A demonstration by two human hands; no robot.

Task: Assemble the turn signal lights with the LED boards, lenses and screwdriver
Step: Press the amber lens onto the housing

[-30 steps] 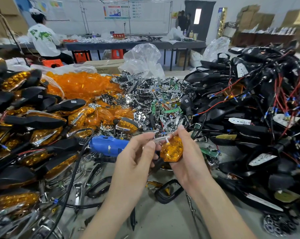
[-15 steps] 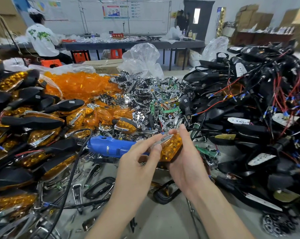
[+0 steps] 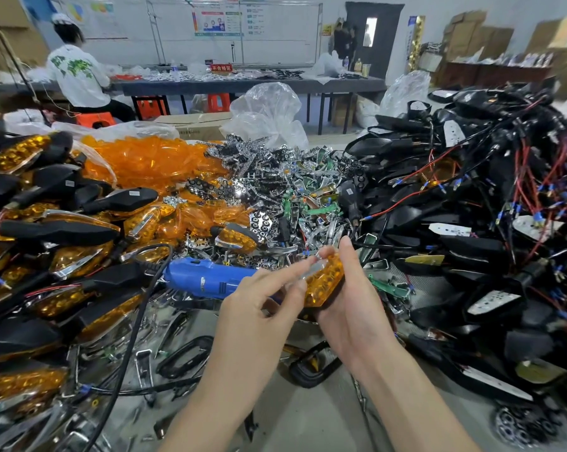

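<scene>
We are working at the middle of a crowded bench (image 3: 308,419); our right hand (image 3: 350,321) is gripping an amber lens (image 3: 324,283), fingers curling round its far side and the thumb standing up at its twelve o'clock edge; our left hand (image 3: 259,314) is reaching in from eight o'clock, forefinger and thumb stretching out to a silvery strip (image 3: 313,267) lying along the lens's upper edge; the fingertips are blurring there, so we cannot tell whether they are pinching the strip or only touching it. The blue electric screwdriver (image 3: 207,282) is lying on the bench just at nine o'clock of our hands, its black cord (image 3: 135,321) trailing down toward seven o'clock. A heap of loose amber lenses (image 3: 151,161) is sitting at eleven o'clock; a heap of chrome reflectors and green LED boards (image 3: 275,197) is lying at twelve o'clock; black housings with red and black wires (image 3: 471,216) are piling up from one to four o'clock; finished turn signal lights (image 3: 57,230) are stacking up at nine o'clock. Far off at eleven o'clock, a person in a white shirt (image 3: 76,73) is sitting at another table.
</scene>
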